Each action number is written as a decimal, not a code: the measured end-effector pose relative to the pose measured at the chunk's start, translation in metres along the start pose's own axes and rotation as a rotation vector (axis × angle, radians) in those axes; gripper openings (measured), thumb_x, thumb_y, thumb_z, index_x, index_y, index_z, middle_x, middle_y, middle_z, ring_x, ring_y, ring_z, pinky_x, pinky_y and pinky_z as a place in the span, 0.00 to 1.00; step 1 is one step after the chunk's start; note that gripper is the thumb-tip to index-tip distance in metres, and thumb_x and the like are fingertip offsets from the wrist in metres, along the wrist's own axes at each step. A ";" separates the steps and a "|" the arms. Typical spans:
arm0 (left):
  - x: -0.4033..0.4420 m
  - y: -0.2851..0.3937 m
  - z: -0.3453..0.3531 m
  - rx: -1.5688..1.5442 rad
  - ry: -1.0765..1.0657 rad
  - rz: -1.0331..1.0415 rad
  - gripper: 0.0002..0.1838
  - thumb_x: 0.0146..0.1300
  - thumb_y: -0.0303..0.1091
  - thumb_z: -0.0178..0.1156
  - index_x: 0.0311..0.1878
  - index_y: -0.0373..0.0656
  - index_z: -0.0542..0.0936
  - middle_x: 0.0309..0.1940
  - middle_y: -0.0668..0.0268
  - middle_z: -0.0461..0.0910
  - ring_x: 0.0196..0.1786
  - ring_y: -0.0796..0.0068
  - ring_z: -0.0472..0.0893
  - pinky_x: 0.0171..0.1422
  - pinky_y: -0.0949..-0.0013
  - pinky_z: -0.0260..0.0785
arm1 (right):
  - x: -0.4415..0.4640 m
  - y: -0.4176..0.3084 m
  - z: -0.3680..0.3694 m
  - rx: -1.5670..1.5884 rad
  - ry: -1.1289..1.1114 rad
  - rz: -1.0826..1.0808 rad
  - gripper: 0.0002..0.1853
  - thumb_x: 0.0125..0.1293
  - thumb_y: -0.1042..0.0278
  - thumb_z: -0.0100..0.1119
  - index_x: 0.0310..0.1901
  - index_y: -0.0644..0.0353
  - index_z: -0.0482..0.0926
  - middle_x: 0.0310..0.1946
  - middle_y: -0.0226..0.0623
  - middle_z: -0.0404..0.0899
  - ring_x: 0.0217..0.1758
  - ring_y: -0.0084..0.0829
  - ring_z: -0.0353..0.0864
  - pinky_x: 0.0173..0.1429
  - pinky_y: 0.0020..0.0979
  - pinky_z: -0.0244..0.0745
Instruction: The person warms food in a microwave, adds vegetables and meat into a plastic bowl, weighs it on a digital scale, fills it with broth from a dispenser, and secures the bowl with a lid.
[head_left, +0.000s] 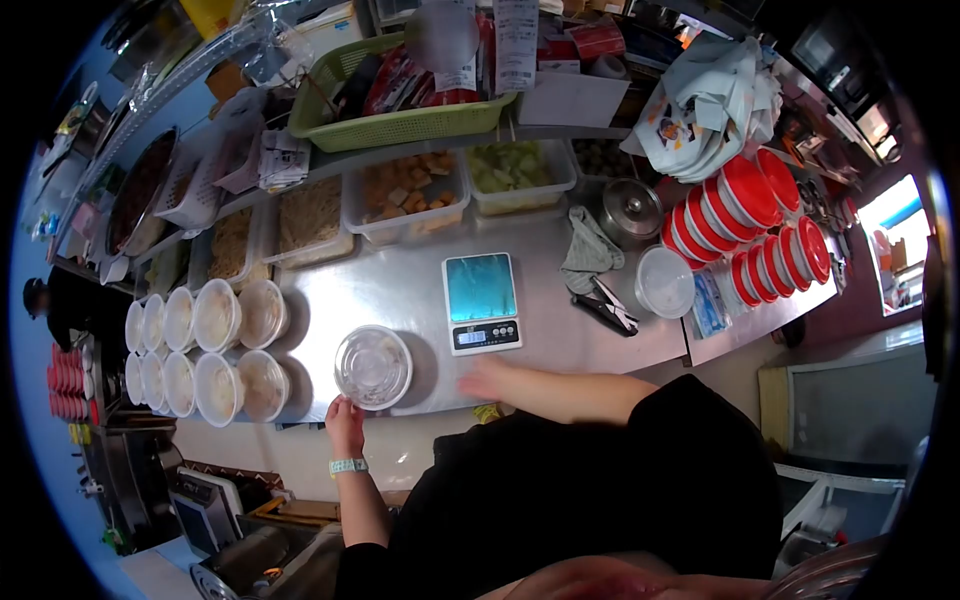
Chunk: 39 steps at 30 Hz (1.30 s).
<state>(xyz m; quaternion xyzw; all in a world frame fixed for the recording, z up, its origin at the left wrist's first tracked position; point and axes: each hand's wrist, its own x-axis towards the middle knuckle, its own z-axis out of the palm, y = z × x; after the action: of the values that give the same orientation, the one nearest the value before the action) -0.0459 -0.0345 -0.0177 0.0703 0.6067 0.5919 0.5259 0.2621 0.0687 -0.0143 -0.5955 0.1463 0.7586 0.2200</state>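
A round clear plastic bowl [373,367] stands near the front edge of the steel table. My left hand [345,425] is at its lower left rim, with the fingers closed together on the edge. Motion smears my right hand [485,380], which is over the front edge just below the kitchen scale [481,300]; its fingers cannot be made out. The scale has a blue-green platform with nothing on it and a lit display. To the left stand two rows of filled plastic bowls [218,389].
Tubs of tofu-like cubes [405,195], green pieces [515,175] and noodle-like strands [308,222] line the back. Scissors [605,305], a grey cloth [590,250], a lidded metal pot [631,210] and stacked red-rimmed tubs [725,210] stand right. A green basket [400,125] sits on the shelf above.
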 end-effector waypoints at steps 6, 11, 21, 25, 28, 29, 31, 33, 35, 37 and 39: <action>-0.010 -0.011 -0.001 -0.121 -0.061 0.003 0.05 0.67 0.27 0.54 0.43 0.38 0.75 0.31 0.70 0.75 0.35 0.80 0.75 0.43 0.75 0.72 | 0.022 -0.035 -0.047 0.140 0.045 -0.455 0.18 0.70 0.69 0.40 0.58 0.69 0.63 0.54 0.53 0.70 0.61 0.50 0.71 0.64 0.47 0.71; -0.022 -0.060 -0.005 -0.665 0.248 -0.247 0.06 0.69 0.34 0.56 0.38 0.43 0.76 0.25 0.71 0.74 0.28 0.84 0.76 0.29 0.87 0.74 | 0.029 -0.041 0.001 0.040 -0.162 -0.406 0.19 0.68 0.71 0.44 0.58 0.69 0.62 0.56 0.52 0.69 0.63 0.49 0.71 0.67 0.44 0.69; -0.111 -0.013 0.128 0.241 -0.667 -0.263 0.18 0.71 0.49 0.49 0.51 0.49 0.79 0.44 0.66 0.81 0.47 0.76 0.79 0.52 0.71 0.71 | -0.164 -0.175 -0.075 -0.803 0.219 -1.467 0.18 0.72 0.50 0.45 0.41 0.54 0.80 0.34 0.40 0.80 0.39 0.38 0.79 0.46 0.38 0.73; -0.138 0.014 0.204 0.584 -0.799 0.170 0.21 0.70 0.36 0.52 0.64 0.45 0.72 0.65 0.62 0.69 0.70 0.67 0.64 0.74 0.64 0.51 | -0.252 -0.276 -0.081 -1.503 0.999 -2.193 0.25 0.59 0.60 0.60 0.56 0.61 0.74 0.61 0.47 0.70 0.65 0.43 0.69 0.66 0.44 0.63; -0.137 0.011 0.232 0.651 -0.885 0.320 0.21 0.68 0.29 0.53 0.64 0.43 0.72 0.66 0.62 0.68 0.72 0.67 0.63 0.75 0.67 0.51 | -0.270 -0.331 -0.085 -1.801 1.512 -1.977 0.35 0.57 0.59 0.60 0.65 0.64 0.64 0.71 0.48 0.57 0.75 0.42 0.56 0.74 0.45 0.52; -0.138 0.009 0.241 0.637 -0.915 0.324 0.21 0.67 0.26 0.53 0.63 0.43 0.73 0.66 0.62 0.68 0.71 0.67 0.63 0.74 0.68 0.52 | -0.275 -0.345 -0.087 -1.832 1.607 -1.843 0.36 0.57 0.59 0.59 0.67 0.63 0.63 0.73 0.47 0.55 0.76 0.41 0.53 0.76 0.44 0.48; -0.154 0.012 0.256 0.592 -0.858 0.307 0.18 0.68 0.28 0.52 0.61 0.41 0.74 0.63 0.62 0.72 0.68 0.70 0.67 0.71 0.70 0.56 | -0.251 -0.394 -0.108 -1.778 1.832 -2.052 0.30 0.60 0.66 0.52 0.65 0.65 0.65 0.67 0.45 0.65 0.70 0.41 0.63 0.71 0.43 0.56; -0.163 0.011 0.261 0.559 -0.823 0.193 0.17 0.70 0.29 0.50 0.60 0.39 0.75 0.56 0.66 0.76 0.59 0.78 0.71 0.65 0.73 0.60 | -0.247 -0.414 -0.112 -2.037 1.768 -1.593 0.28 0.61 0.67 0.50 0.64 0.65 0.65 0.60 0.44 0.71 0.64 0.41 0.69 0.67 0.42 0.61; -0.167 0.007 0.260 0.574 -0.805 0.252 0.16 0.70 0.29 0.50 0.59 0.39 0.76 0.54 0.66 0.77 0.58 0.78 0.72 0.64 0.73 0.60 | -0.245 -0.417 -0.114 -2.006 1.713 -1.638 0.27 0.62 0.67 0.49 0.63 0.66 0.66 0.61 0.47 0.69 0.65 0.41 0.67 0.69 0.42 0.58; -0.169 0.000 0.258 0.590 -0.783 0.305 0.15 0.70 0.29 0.50 0.57 0.38 0.76 0.53 0.66 0.77 0.57 0.77 0.73 0.64 0.73 0.61 | -0.247 -0.411 -0.115 -1.983 1.652 -1.677 0.25 0.63 0.68 0.47 0.62 0.68 0.67 0.62 0.50 0.67 0.66 0.41 0.66 0.72 0.42 0.56; -0.168 -0.007 0.252 0.515 -0.778 0.238 0.14 0.70 0.29 0.50 0.56 0.38 0.77 0.51 0.68 0.77 0.53 0.80 0.73 0.60 0.75 0.63 | -0.253 -0.402 -0.113 -1.797 1.655 -2.099 0.22 0.62 0.69 0.48 0.57 0.66 0.71 0.56 0.46 0.71 0.61 0.41 0.69 0.68 0.41 0.61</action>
<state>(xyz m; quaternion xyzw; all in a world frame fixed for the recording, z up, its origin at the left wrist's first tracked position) 0.2134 0.0067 0.1341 0.4834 0.4795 0.4084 0.6079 0.6106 0.3195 0.2181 0.5839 0.7036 0.3973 -0.0780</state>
